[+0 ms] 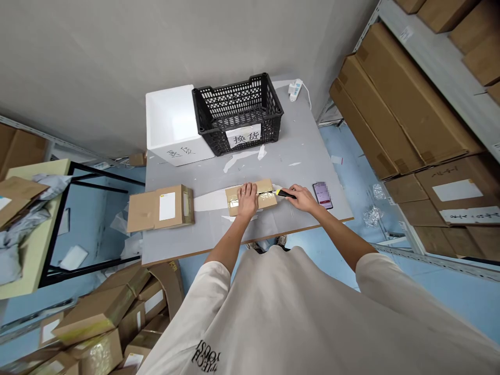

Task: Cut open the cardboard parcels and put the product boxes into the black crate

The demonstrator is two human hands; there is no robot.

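Observation:
A small taped cardboard box [266, 200] lies near the front edge of the grey table. My left hand [247, 199] rests flat on its top, fingers stretched forward and slightly apart. In my right hand [302, 198] is a yellow and black utility knife [285, 194], its tip at the right part of the box's top. How far the blade goes in, I cannot tell. To the right of that hand lies a phone [322, 196] with a lit screen. An opened cardboard box [167, 209] with a white label stands at the left of the table.
A white foam box [179, 150] and a black plastic crate [239, 123] stand at the table's back. A power strip [296, 90] lies in the far right corner. Shelved cartons [414, 104] rise at right; discarded boxes [99, 312] pile up at lower left.

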